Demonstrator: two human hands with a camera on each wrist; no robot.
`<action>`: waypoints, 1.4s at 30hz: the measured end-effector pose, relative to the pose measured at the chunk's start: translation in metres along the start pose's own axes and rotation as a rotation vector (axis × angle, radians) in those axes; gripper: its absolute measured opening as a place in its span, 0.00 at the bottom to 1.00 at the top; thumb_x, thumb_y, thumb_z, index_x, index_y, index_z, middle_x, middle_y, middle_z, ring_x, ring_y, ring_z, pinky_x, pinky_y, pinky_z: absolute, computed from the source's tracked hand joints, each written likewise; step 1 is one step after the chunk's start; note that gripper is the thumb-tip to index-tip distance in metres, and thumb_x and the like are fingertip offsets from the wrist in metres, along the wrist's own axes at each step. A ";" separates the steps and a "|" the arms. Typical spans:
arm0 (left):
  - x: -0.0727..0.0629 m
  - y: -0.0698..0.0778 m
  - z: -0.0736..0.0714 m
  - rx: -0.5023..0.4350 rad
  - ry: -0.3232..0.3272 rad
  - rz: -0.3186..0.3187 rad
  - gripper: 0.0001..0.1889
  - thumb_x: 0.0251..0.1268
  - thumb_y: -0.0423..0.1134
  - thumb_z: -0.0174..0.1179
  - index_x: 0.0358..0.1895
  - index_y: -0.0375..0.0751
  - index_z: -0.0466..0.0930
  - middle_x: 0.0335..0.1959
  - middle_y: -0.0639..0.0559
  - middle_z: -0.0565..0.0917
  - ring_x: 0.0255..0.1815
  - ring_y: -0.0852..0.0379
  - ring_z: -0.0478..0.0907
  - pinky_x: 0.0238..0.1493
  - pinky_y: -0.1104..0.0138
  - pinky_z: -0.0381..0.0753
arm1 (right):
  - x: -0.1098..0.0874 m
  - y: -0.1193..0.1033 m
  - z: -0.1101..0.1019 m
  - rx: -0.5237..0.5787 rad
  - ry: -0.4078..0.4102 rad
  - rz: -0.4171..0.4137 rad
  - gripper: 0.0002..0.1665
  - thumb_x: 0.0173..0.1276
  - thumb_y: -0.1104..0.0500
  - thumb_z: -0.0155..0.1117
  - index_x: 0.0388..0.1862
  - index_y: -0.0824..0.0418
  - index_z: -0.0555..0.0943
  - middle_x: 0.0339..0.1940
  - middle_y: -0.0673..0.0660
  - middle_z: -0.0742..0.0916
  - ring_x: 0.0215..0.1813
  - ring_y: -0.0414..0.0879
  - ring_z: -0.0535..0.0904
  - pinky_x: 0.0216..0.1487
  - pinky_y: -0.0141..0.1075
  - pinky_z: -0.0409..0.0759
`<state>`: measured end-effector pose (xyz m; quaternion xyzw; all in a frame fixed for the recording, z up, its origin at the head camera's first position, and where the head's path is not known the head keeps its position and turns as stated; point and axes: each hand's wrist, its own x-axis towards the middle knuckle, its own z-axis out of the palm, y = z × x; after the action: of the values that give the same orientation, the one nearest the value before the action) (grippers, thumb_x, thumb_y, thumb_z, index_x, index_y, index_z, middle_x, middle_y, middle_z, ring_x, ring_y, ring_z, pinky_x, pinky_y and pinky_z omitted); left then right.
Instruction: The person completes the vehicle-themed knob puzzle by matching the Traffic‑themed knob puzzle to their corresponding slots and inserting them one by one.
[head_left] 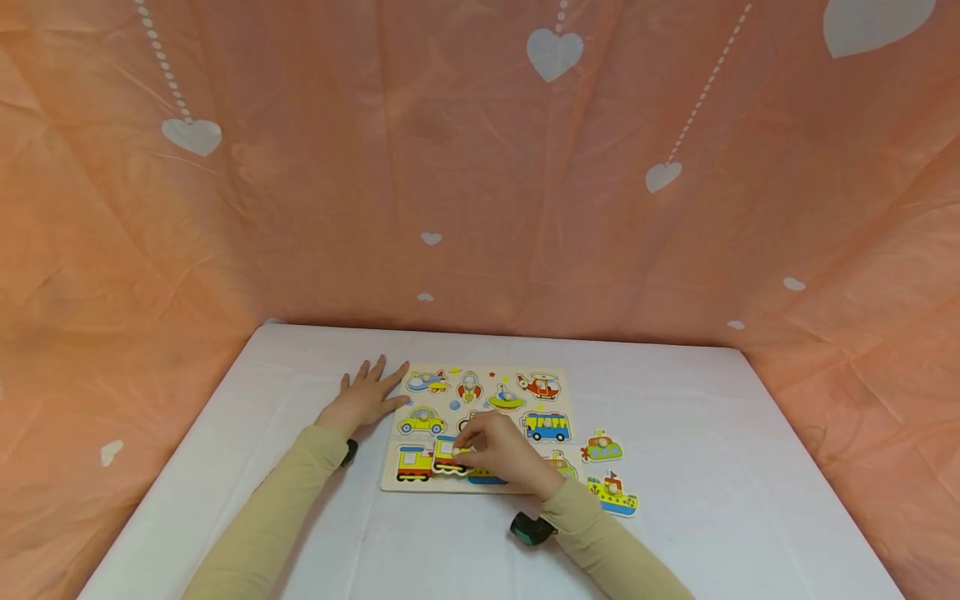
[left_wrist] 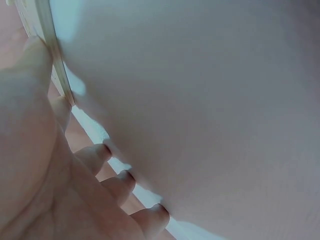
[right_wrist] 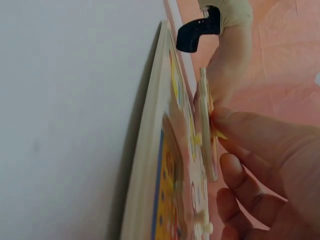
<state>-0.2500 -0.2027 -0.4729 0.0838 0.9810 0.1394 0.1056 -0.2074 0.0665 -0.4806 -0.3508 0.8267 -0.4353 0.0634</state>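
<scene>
A wooden knob puzzle board (head_left: 390, 479) with vehicle pictures lies flat on the white table. My right hand (head_left: 504, 450) pinches a red and yellow train puzzle piece (head_left: 444, 454) between thumb and fingertips. The right wrist view has this train piece (right_wrist: 207, 140) edge-on, just off the board face and beside the board's edge (right_wrist: 145, 145). At the board's left side my left hand (head_left: 362, 403) is spread, thumb and index finger at its edge; in the left wrist view the thumb (left_wrist: 37, 55) touches that edge. Below the train piece, the printed train picture (head_left: 414, 463) shows partly.
Right of the board lie a green submarine piece (head_left: 602, 447) and a yellow and blue ship piece (head_left: 613, 495). Knobbed pieces such as a car (head_left: 422, 422), a bus (head_left: 547, 427) and a helicopter (head_left: 540, 386) sit on the board. Behind the table hangs an orange cloth (head_left: 480, 208).
</scene>
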 end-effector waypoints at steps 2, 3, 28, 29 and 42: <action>0.000 0.000 0.000 -0.003 -0.001 0.000 0.37 0.69 0.58 0.51 0.76 0.49 0.52 0.74 0.30 0.45 0.72 0.27 0.40 0.65 0.32 0.39 | 0.003 -0.002 0.004 -0.017 -0.004 -0.007 0.06 0.55 0.57 0.76 0.31 0.55 0.87 0.29 0.44 0.82 0.35 0.37 0.76 0.39 0.30 0.76; 0.000 0.000 0.000 -0.004 -0.002 0.000 0.37 0.69 0.58 0.51 0.76 0.48 0.52 0.74 0.30 0.45 0.72 0.27 0.40 0.65 0.32 0.39 | 0.004 -0.003 0.006 -0.024 -0.005 -0.011 0.07 0.55 0.57 0.76 0.31 0.55 0.87 0.28 0.43 0.82 0.34 0.37 0.75 0.39 0.30 0.75; -0.005 0.002 -0.005 -0.022 0.002 0.028 0.36 0.71 0.56 0.51 0.76 0.46 0.52 0.74 0.28 0.45 0.72 0.26 0.39 0.64 0.31 0.40 | 0.025 -0.014 0.042 -0.129 -0.022 0.030 0.06 0.54 0.54 0.76 0.28 0.52 0.87 0.22 0.40 0.79 0.27 0.34 0.70 0.34 0.26 0.67; -0.005 0.002 -0.005 -0.022 0.005 0.029 0.36 0.71 0.56 0.51 0.76 0.46 0.53 0.74 0.28 0.46 0.72 0.26 0.39 0.64 0.31 0.40 | 0.025 -0.014 0.043 -0.138 -0.019 0.026 0.06 0.55 0.54 0.76 0.29 0.52 0.87 0.23 0.39 0.80 0.28 0.34 0.70 0.34 0.26 0.67; 0.000 -0.002 -0.001 -0.026 -0.005 0.034 0.37 0.70 0.58 0.50 0.76 0.47 0.51 0.74 0.28 0.44 0.72 0.25 0.38 0.63 0.30 0.38 | 0.028 -0.021 0.046 -0.170 -0.017 0.012 0.05 0.55 0.55 0.76 0.29 0.53 0.88 0.26 0.38 0.83 0.32 0.31 0.71 0.38 0.25 0.68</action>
<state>-0.2502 -0.2048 -0.4728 0.0993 0.9773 0.1534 0.1069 -0.1987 0.0094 -0.4875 -0.3537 0.8622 -0.3601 0.0428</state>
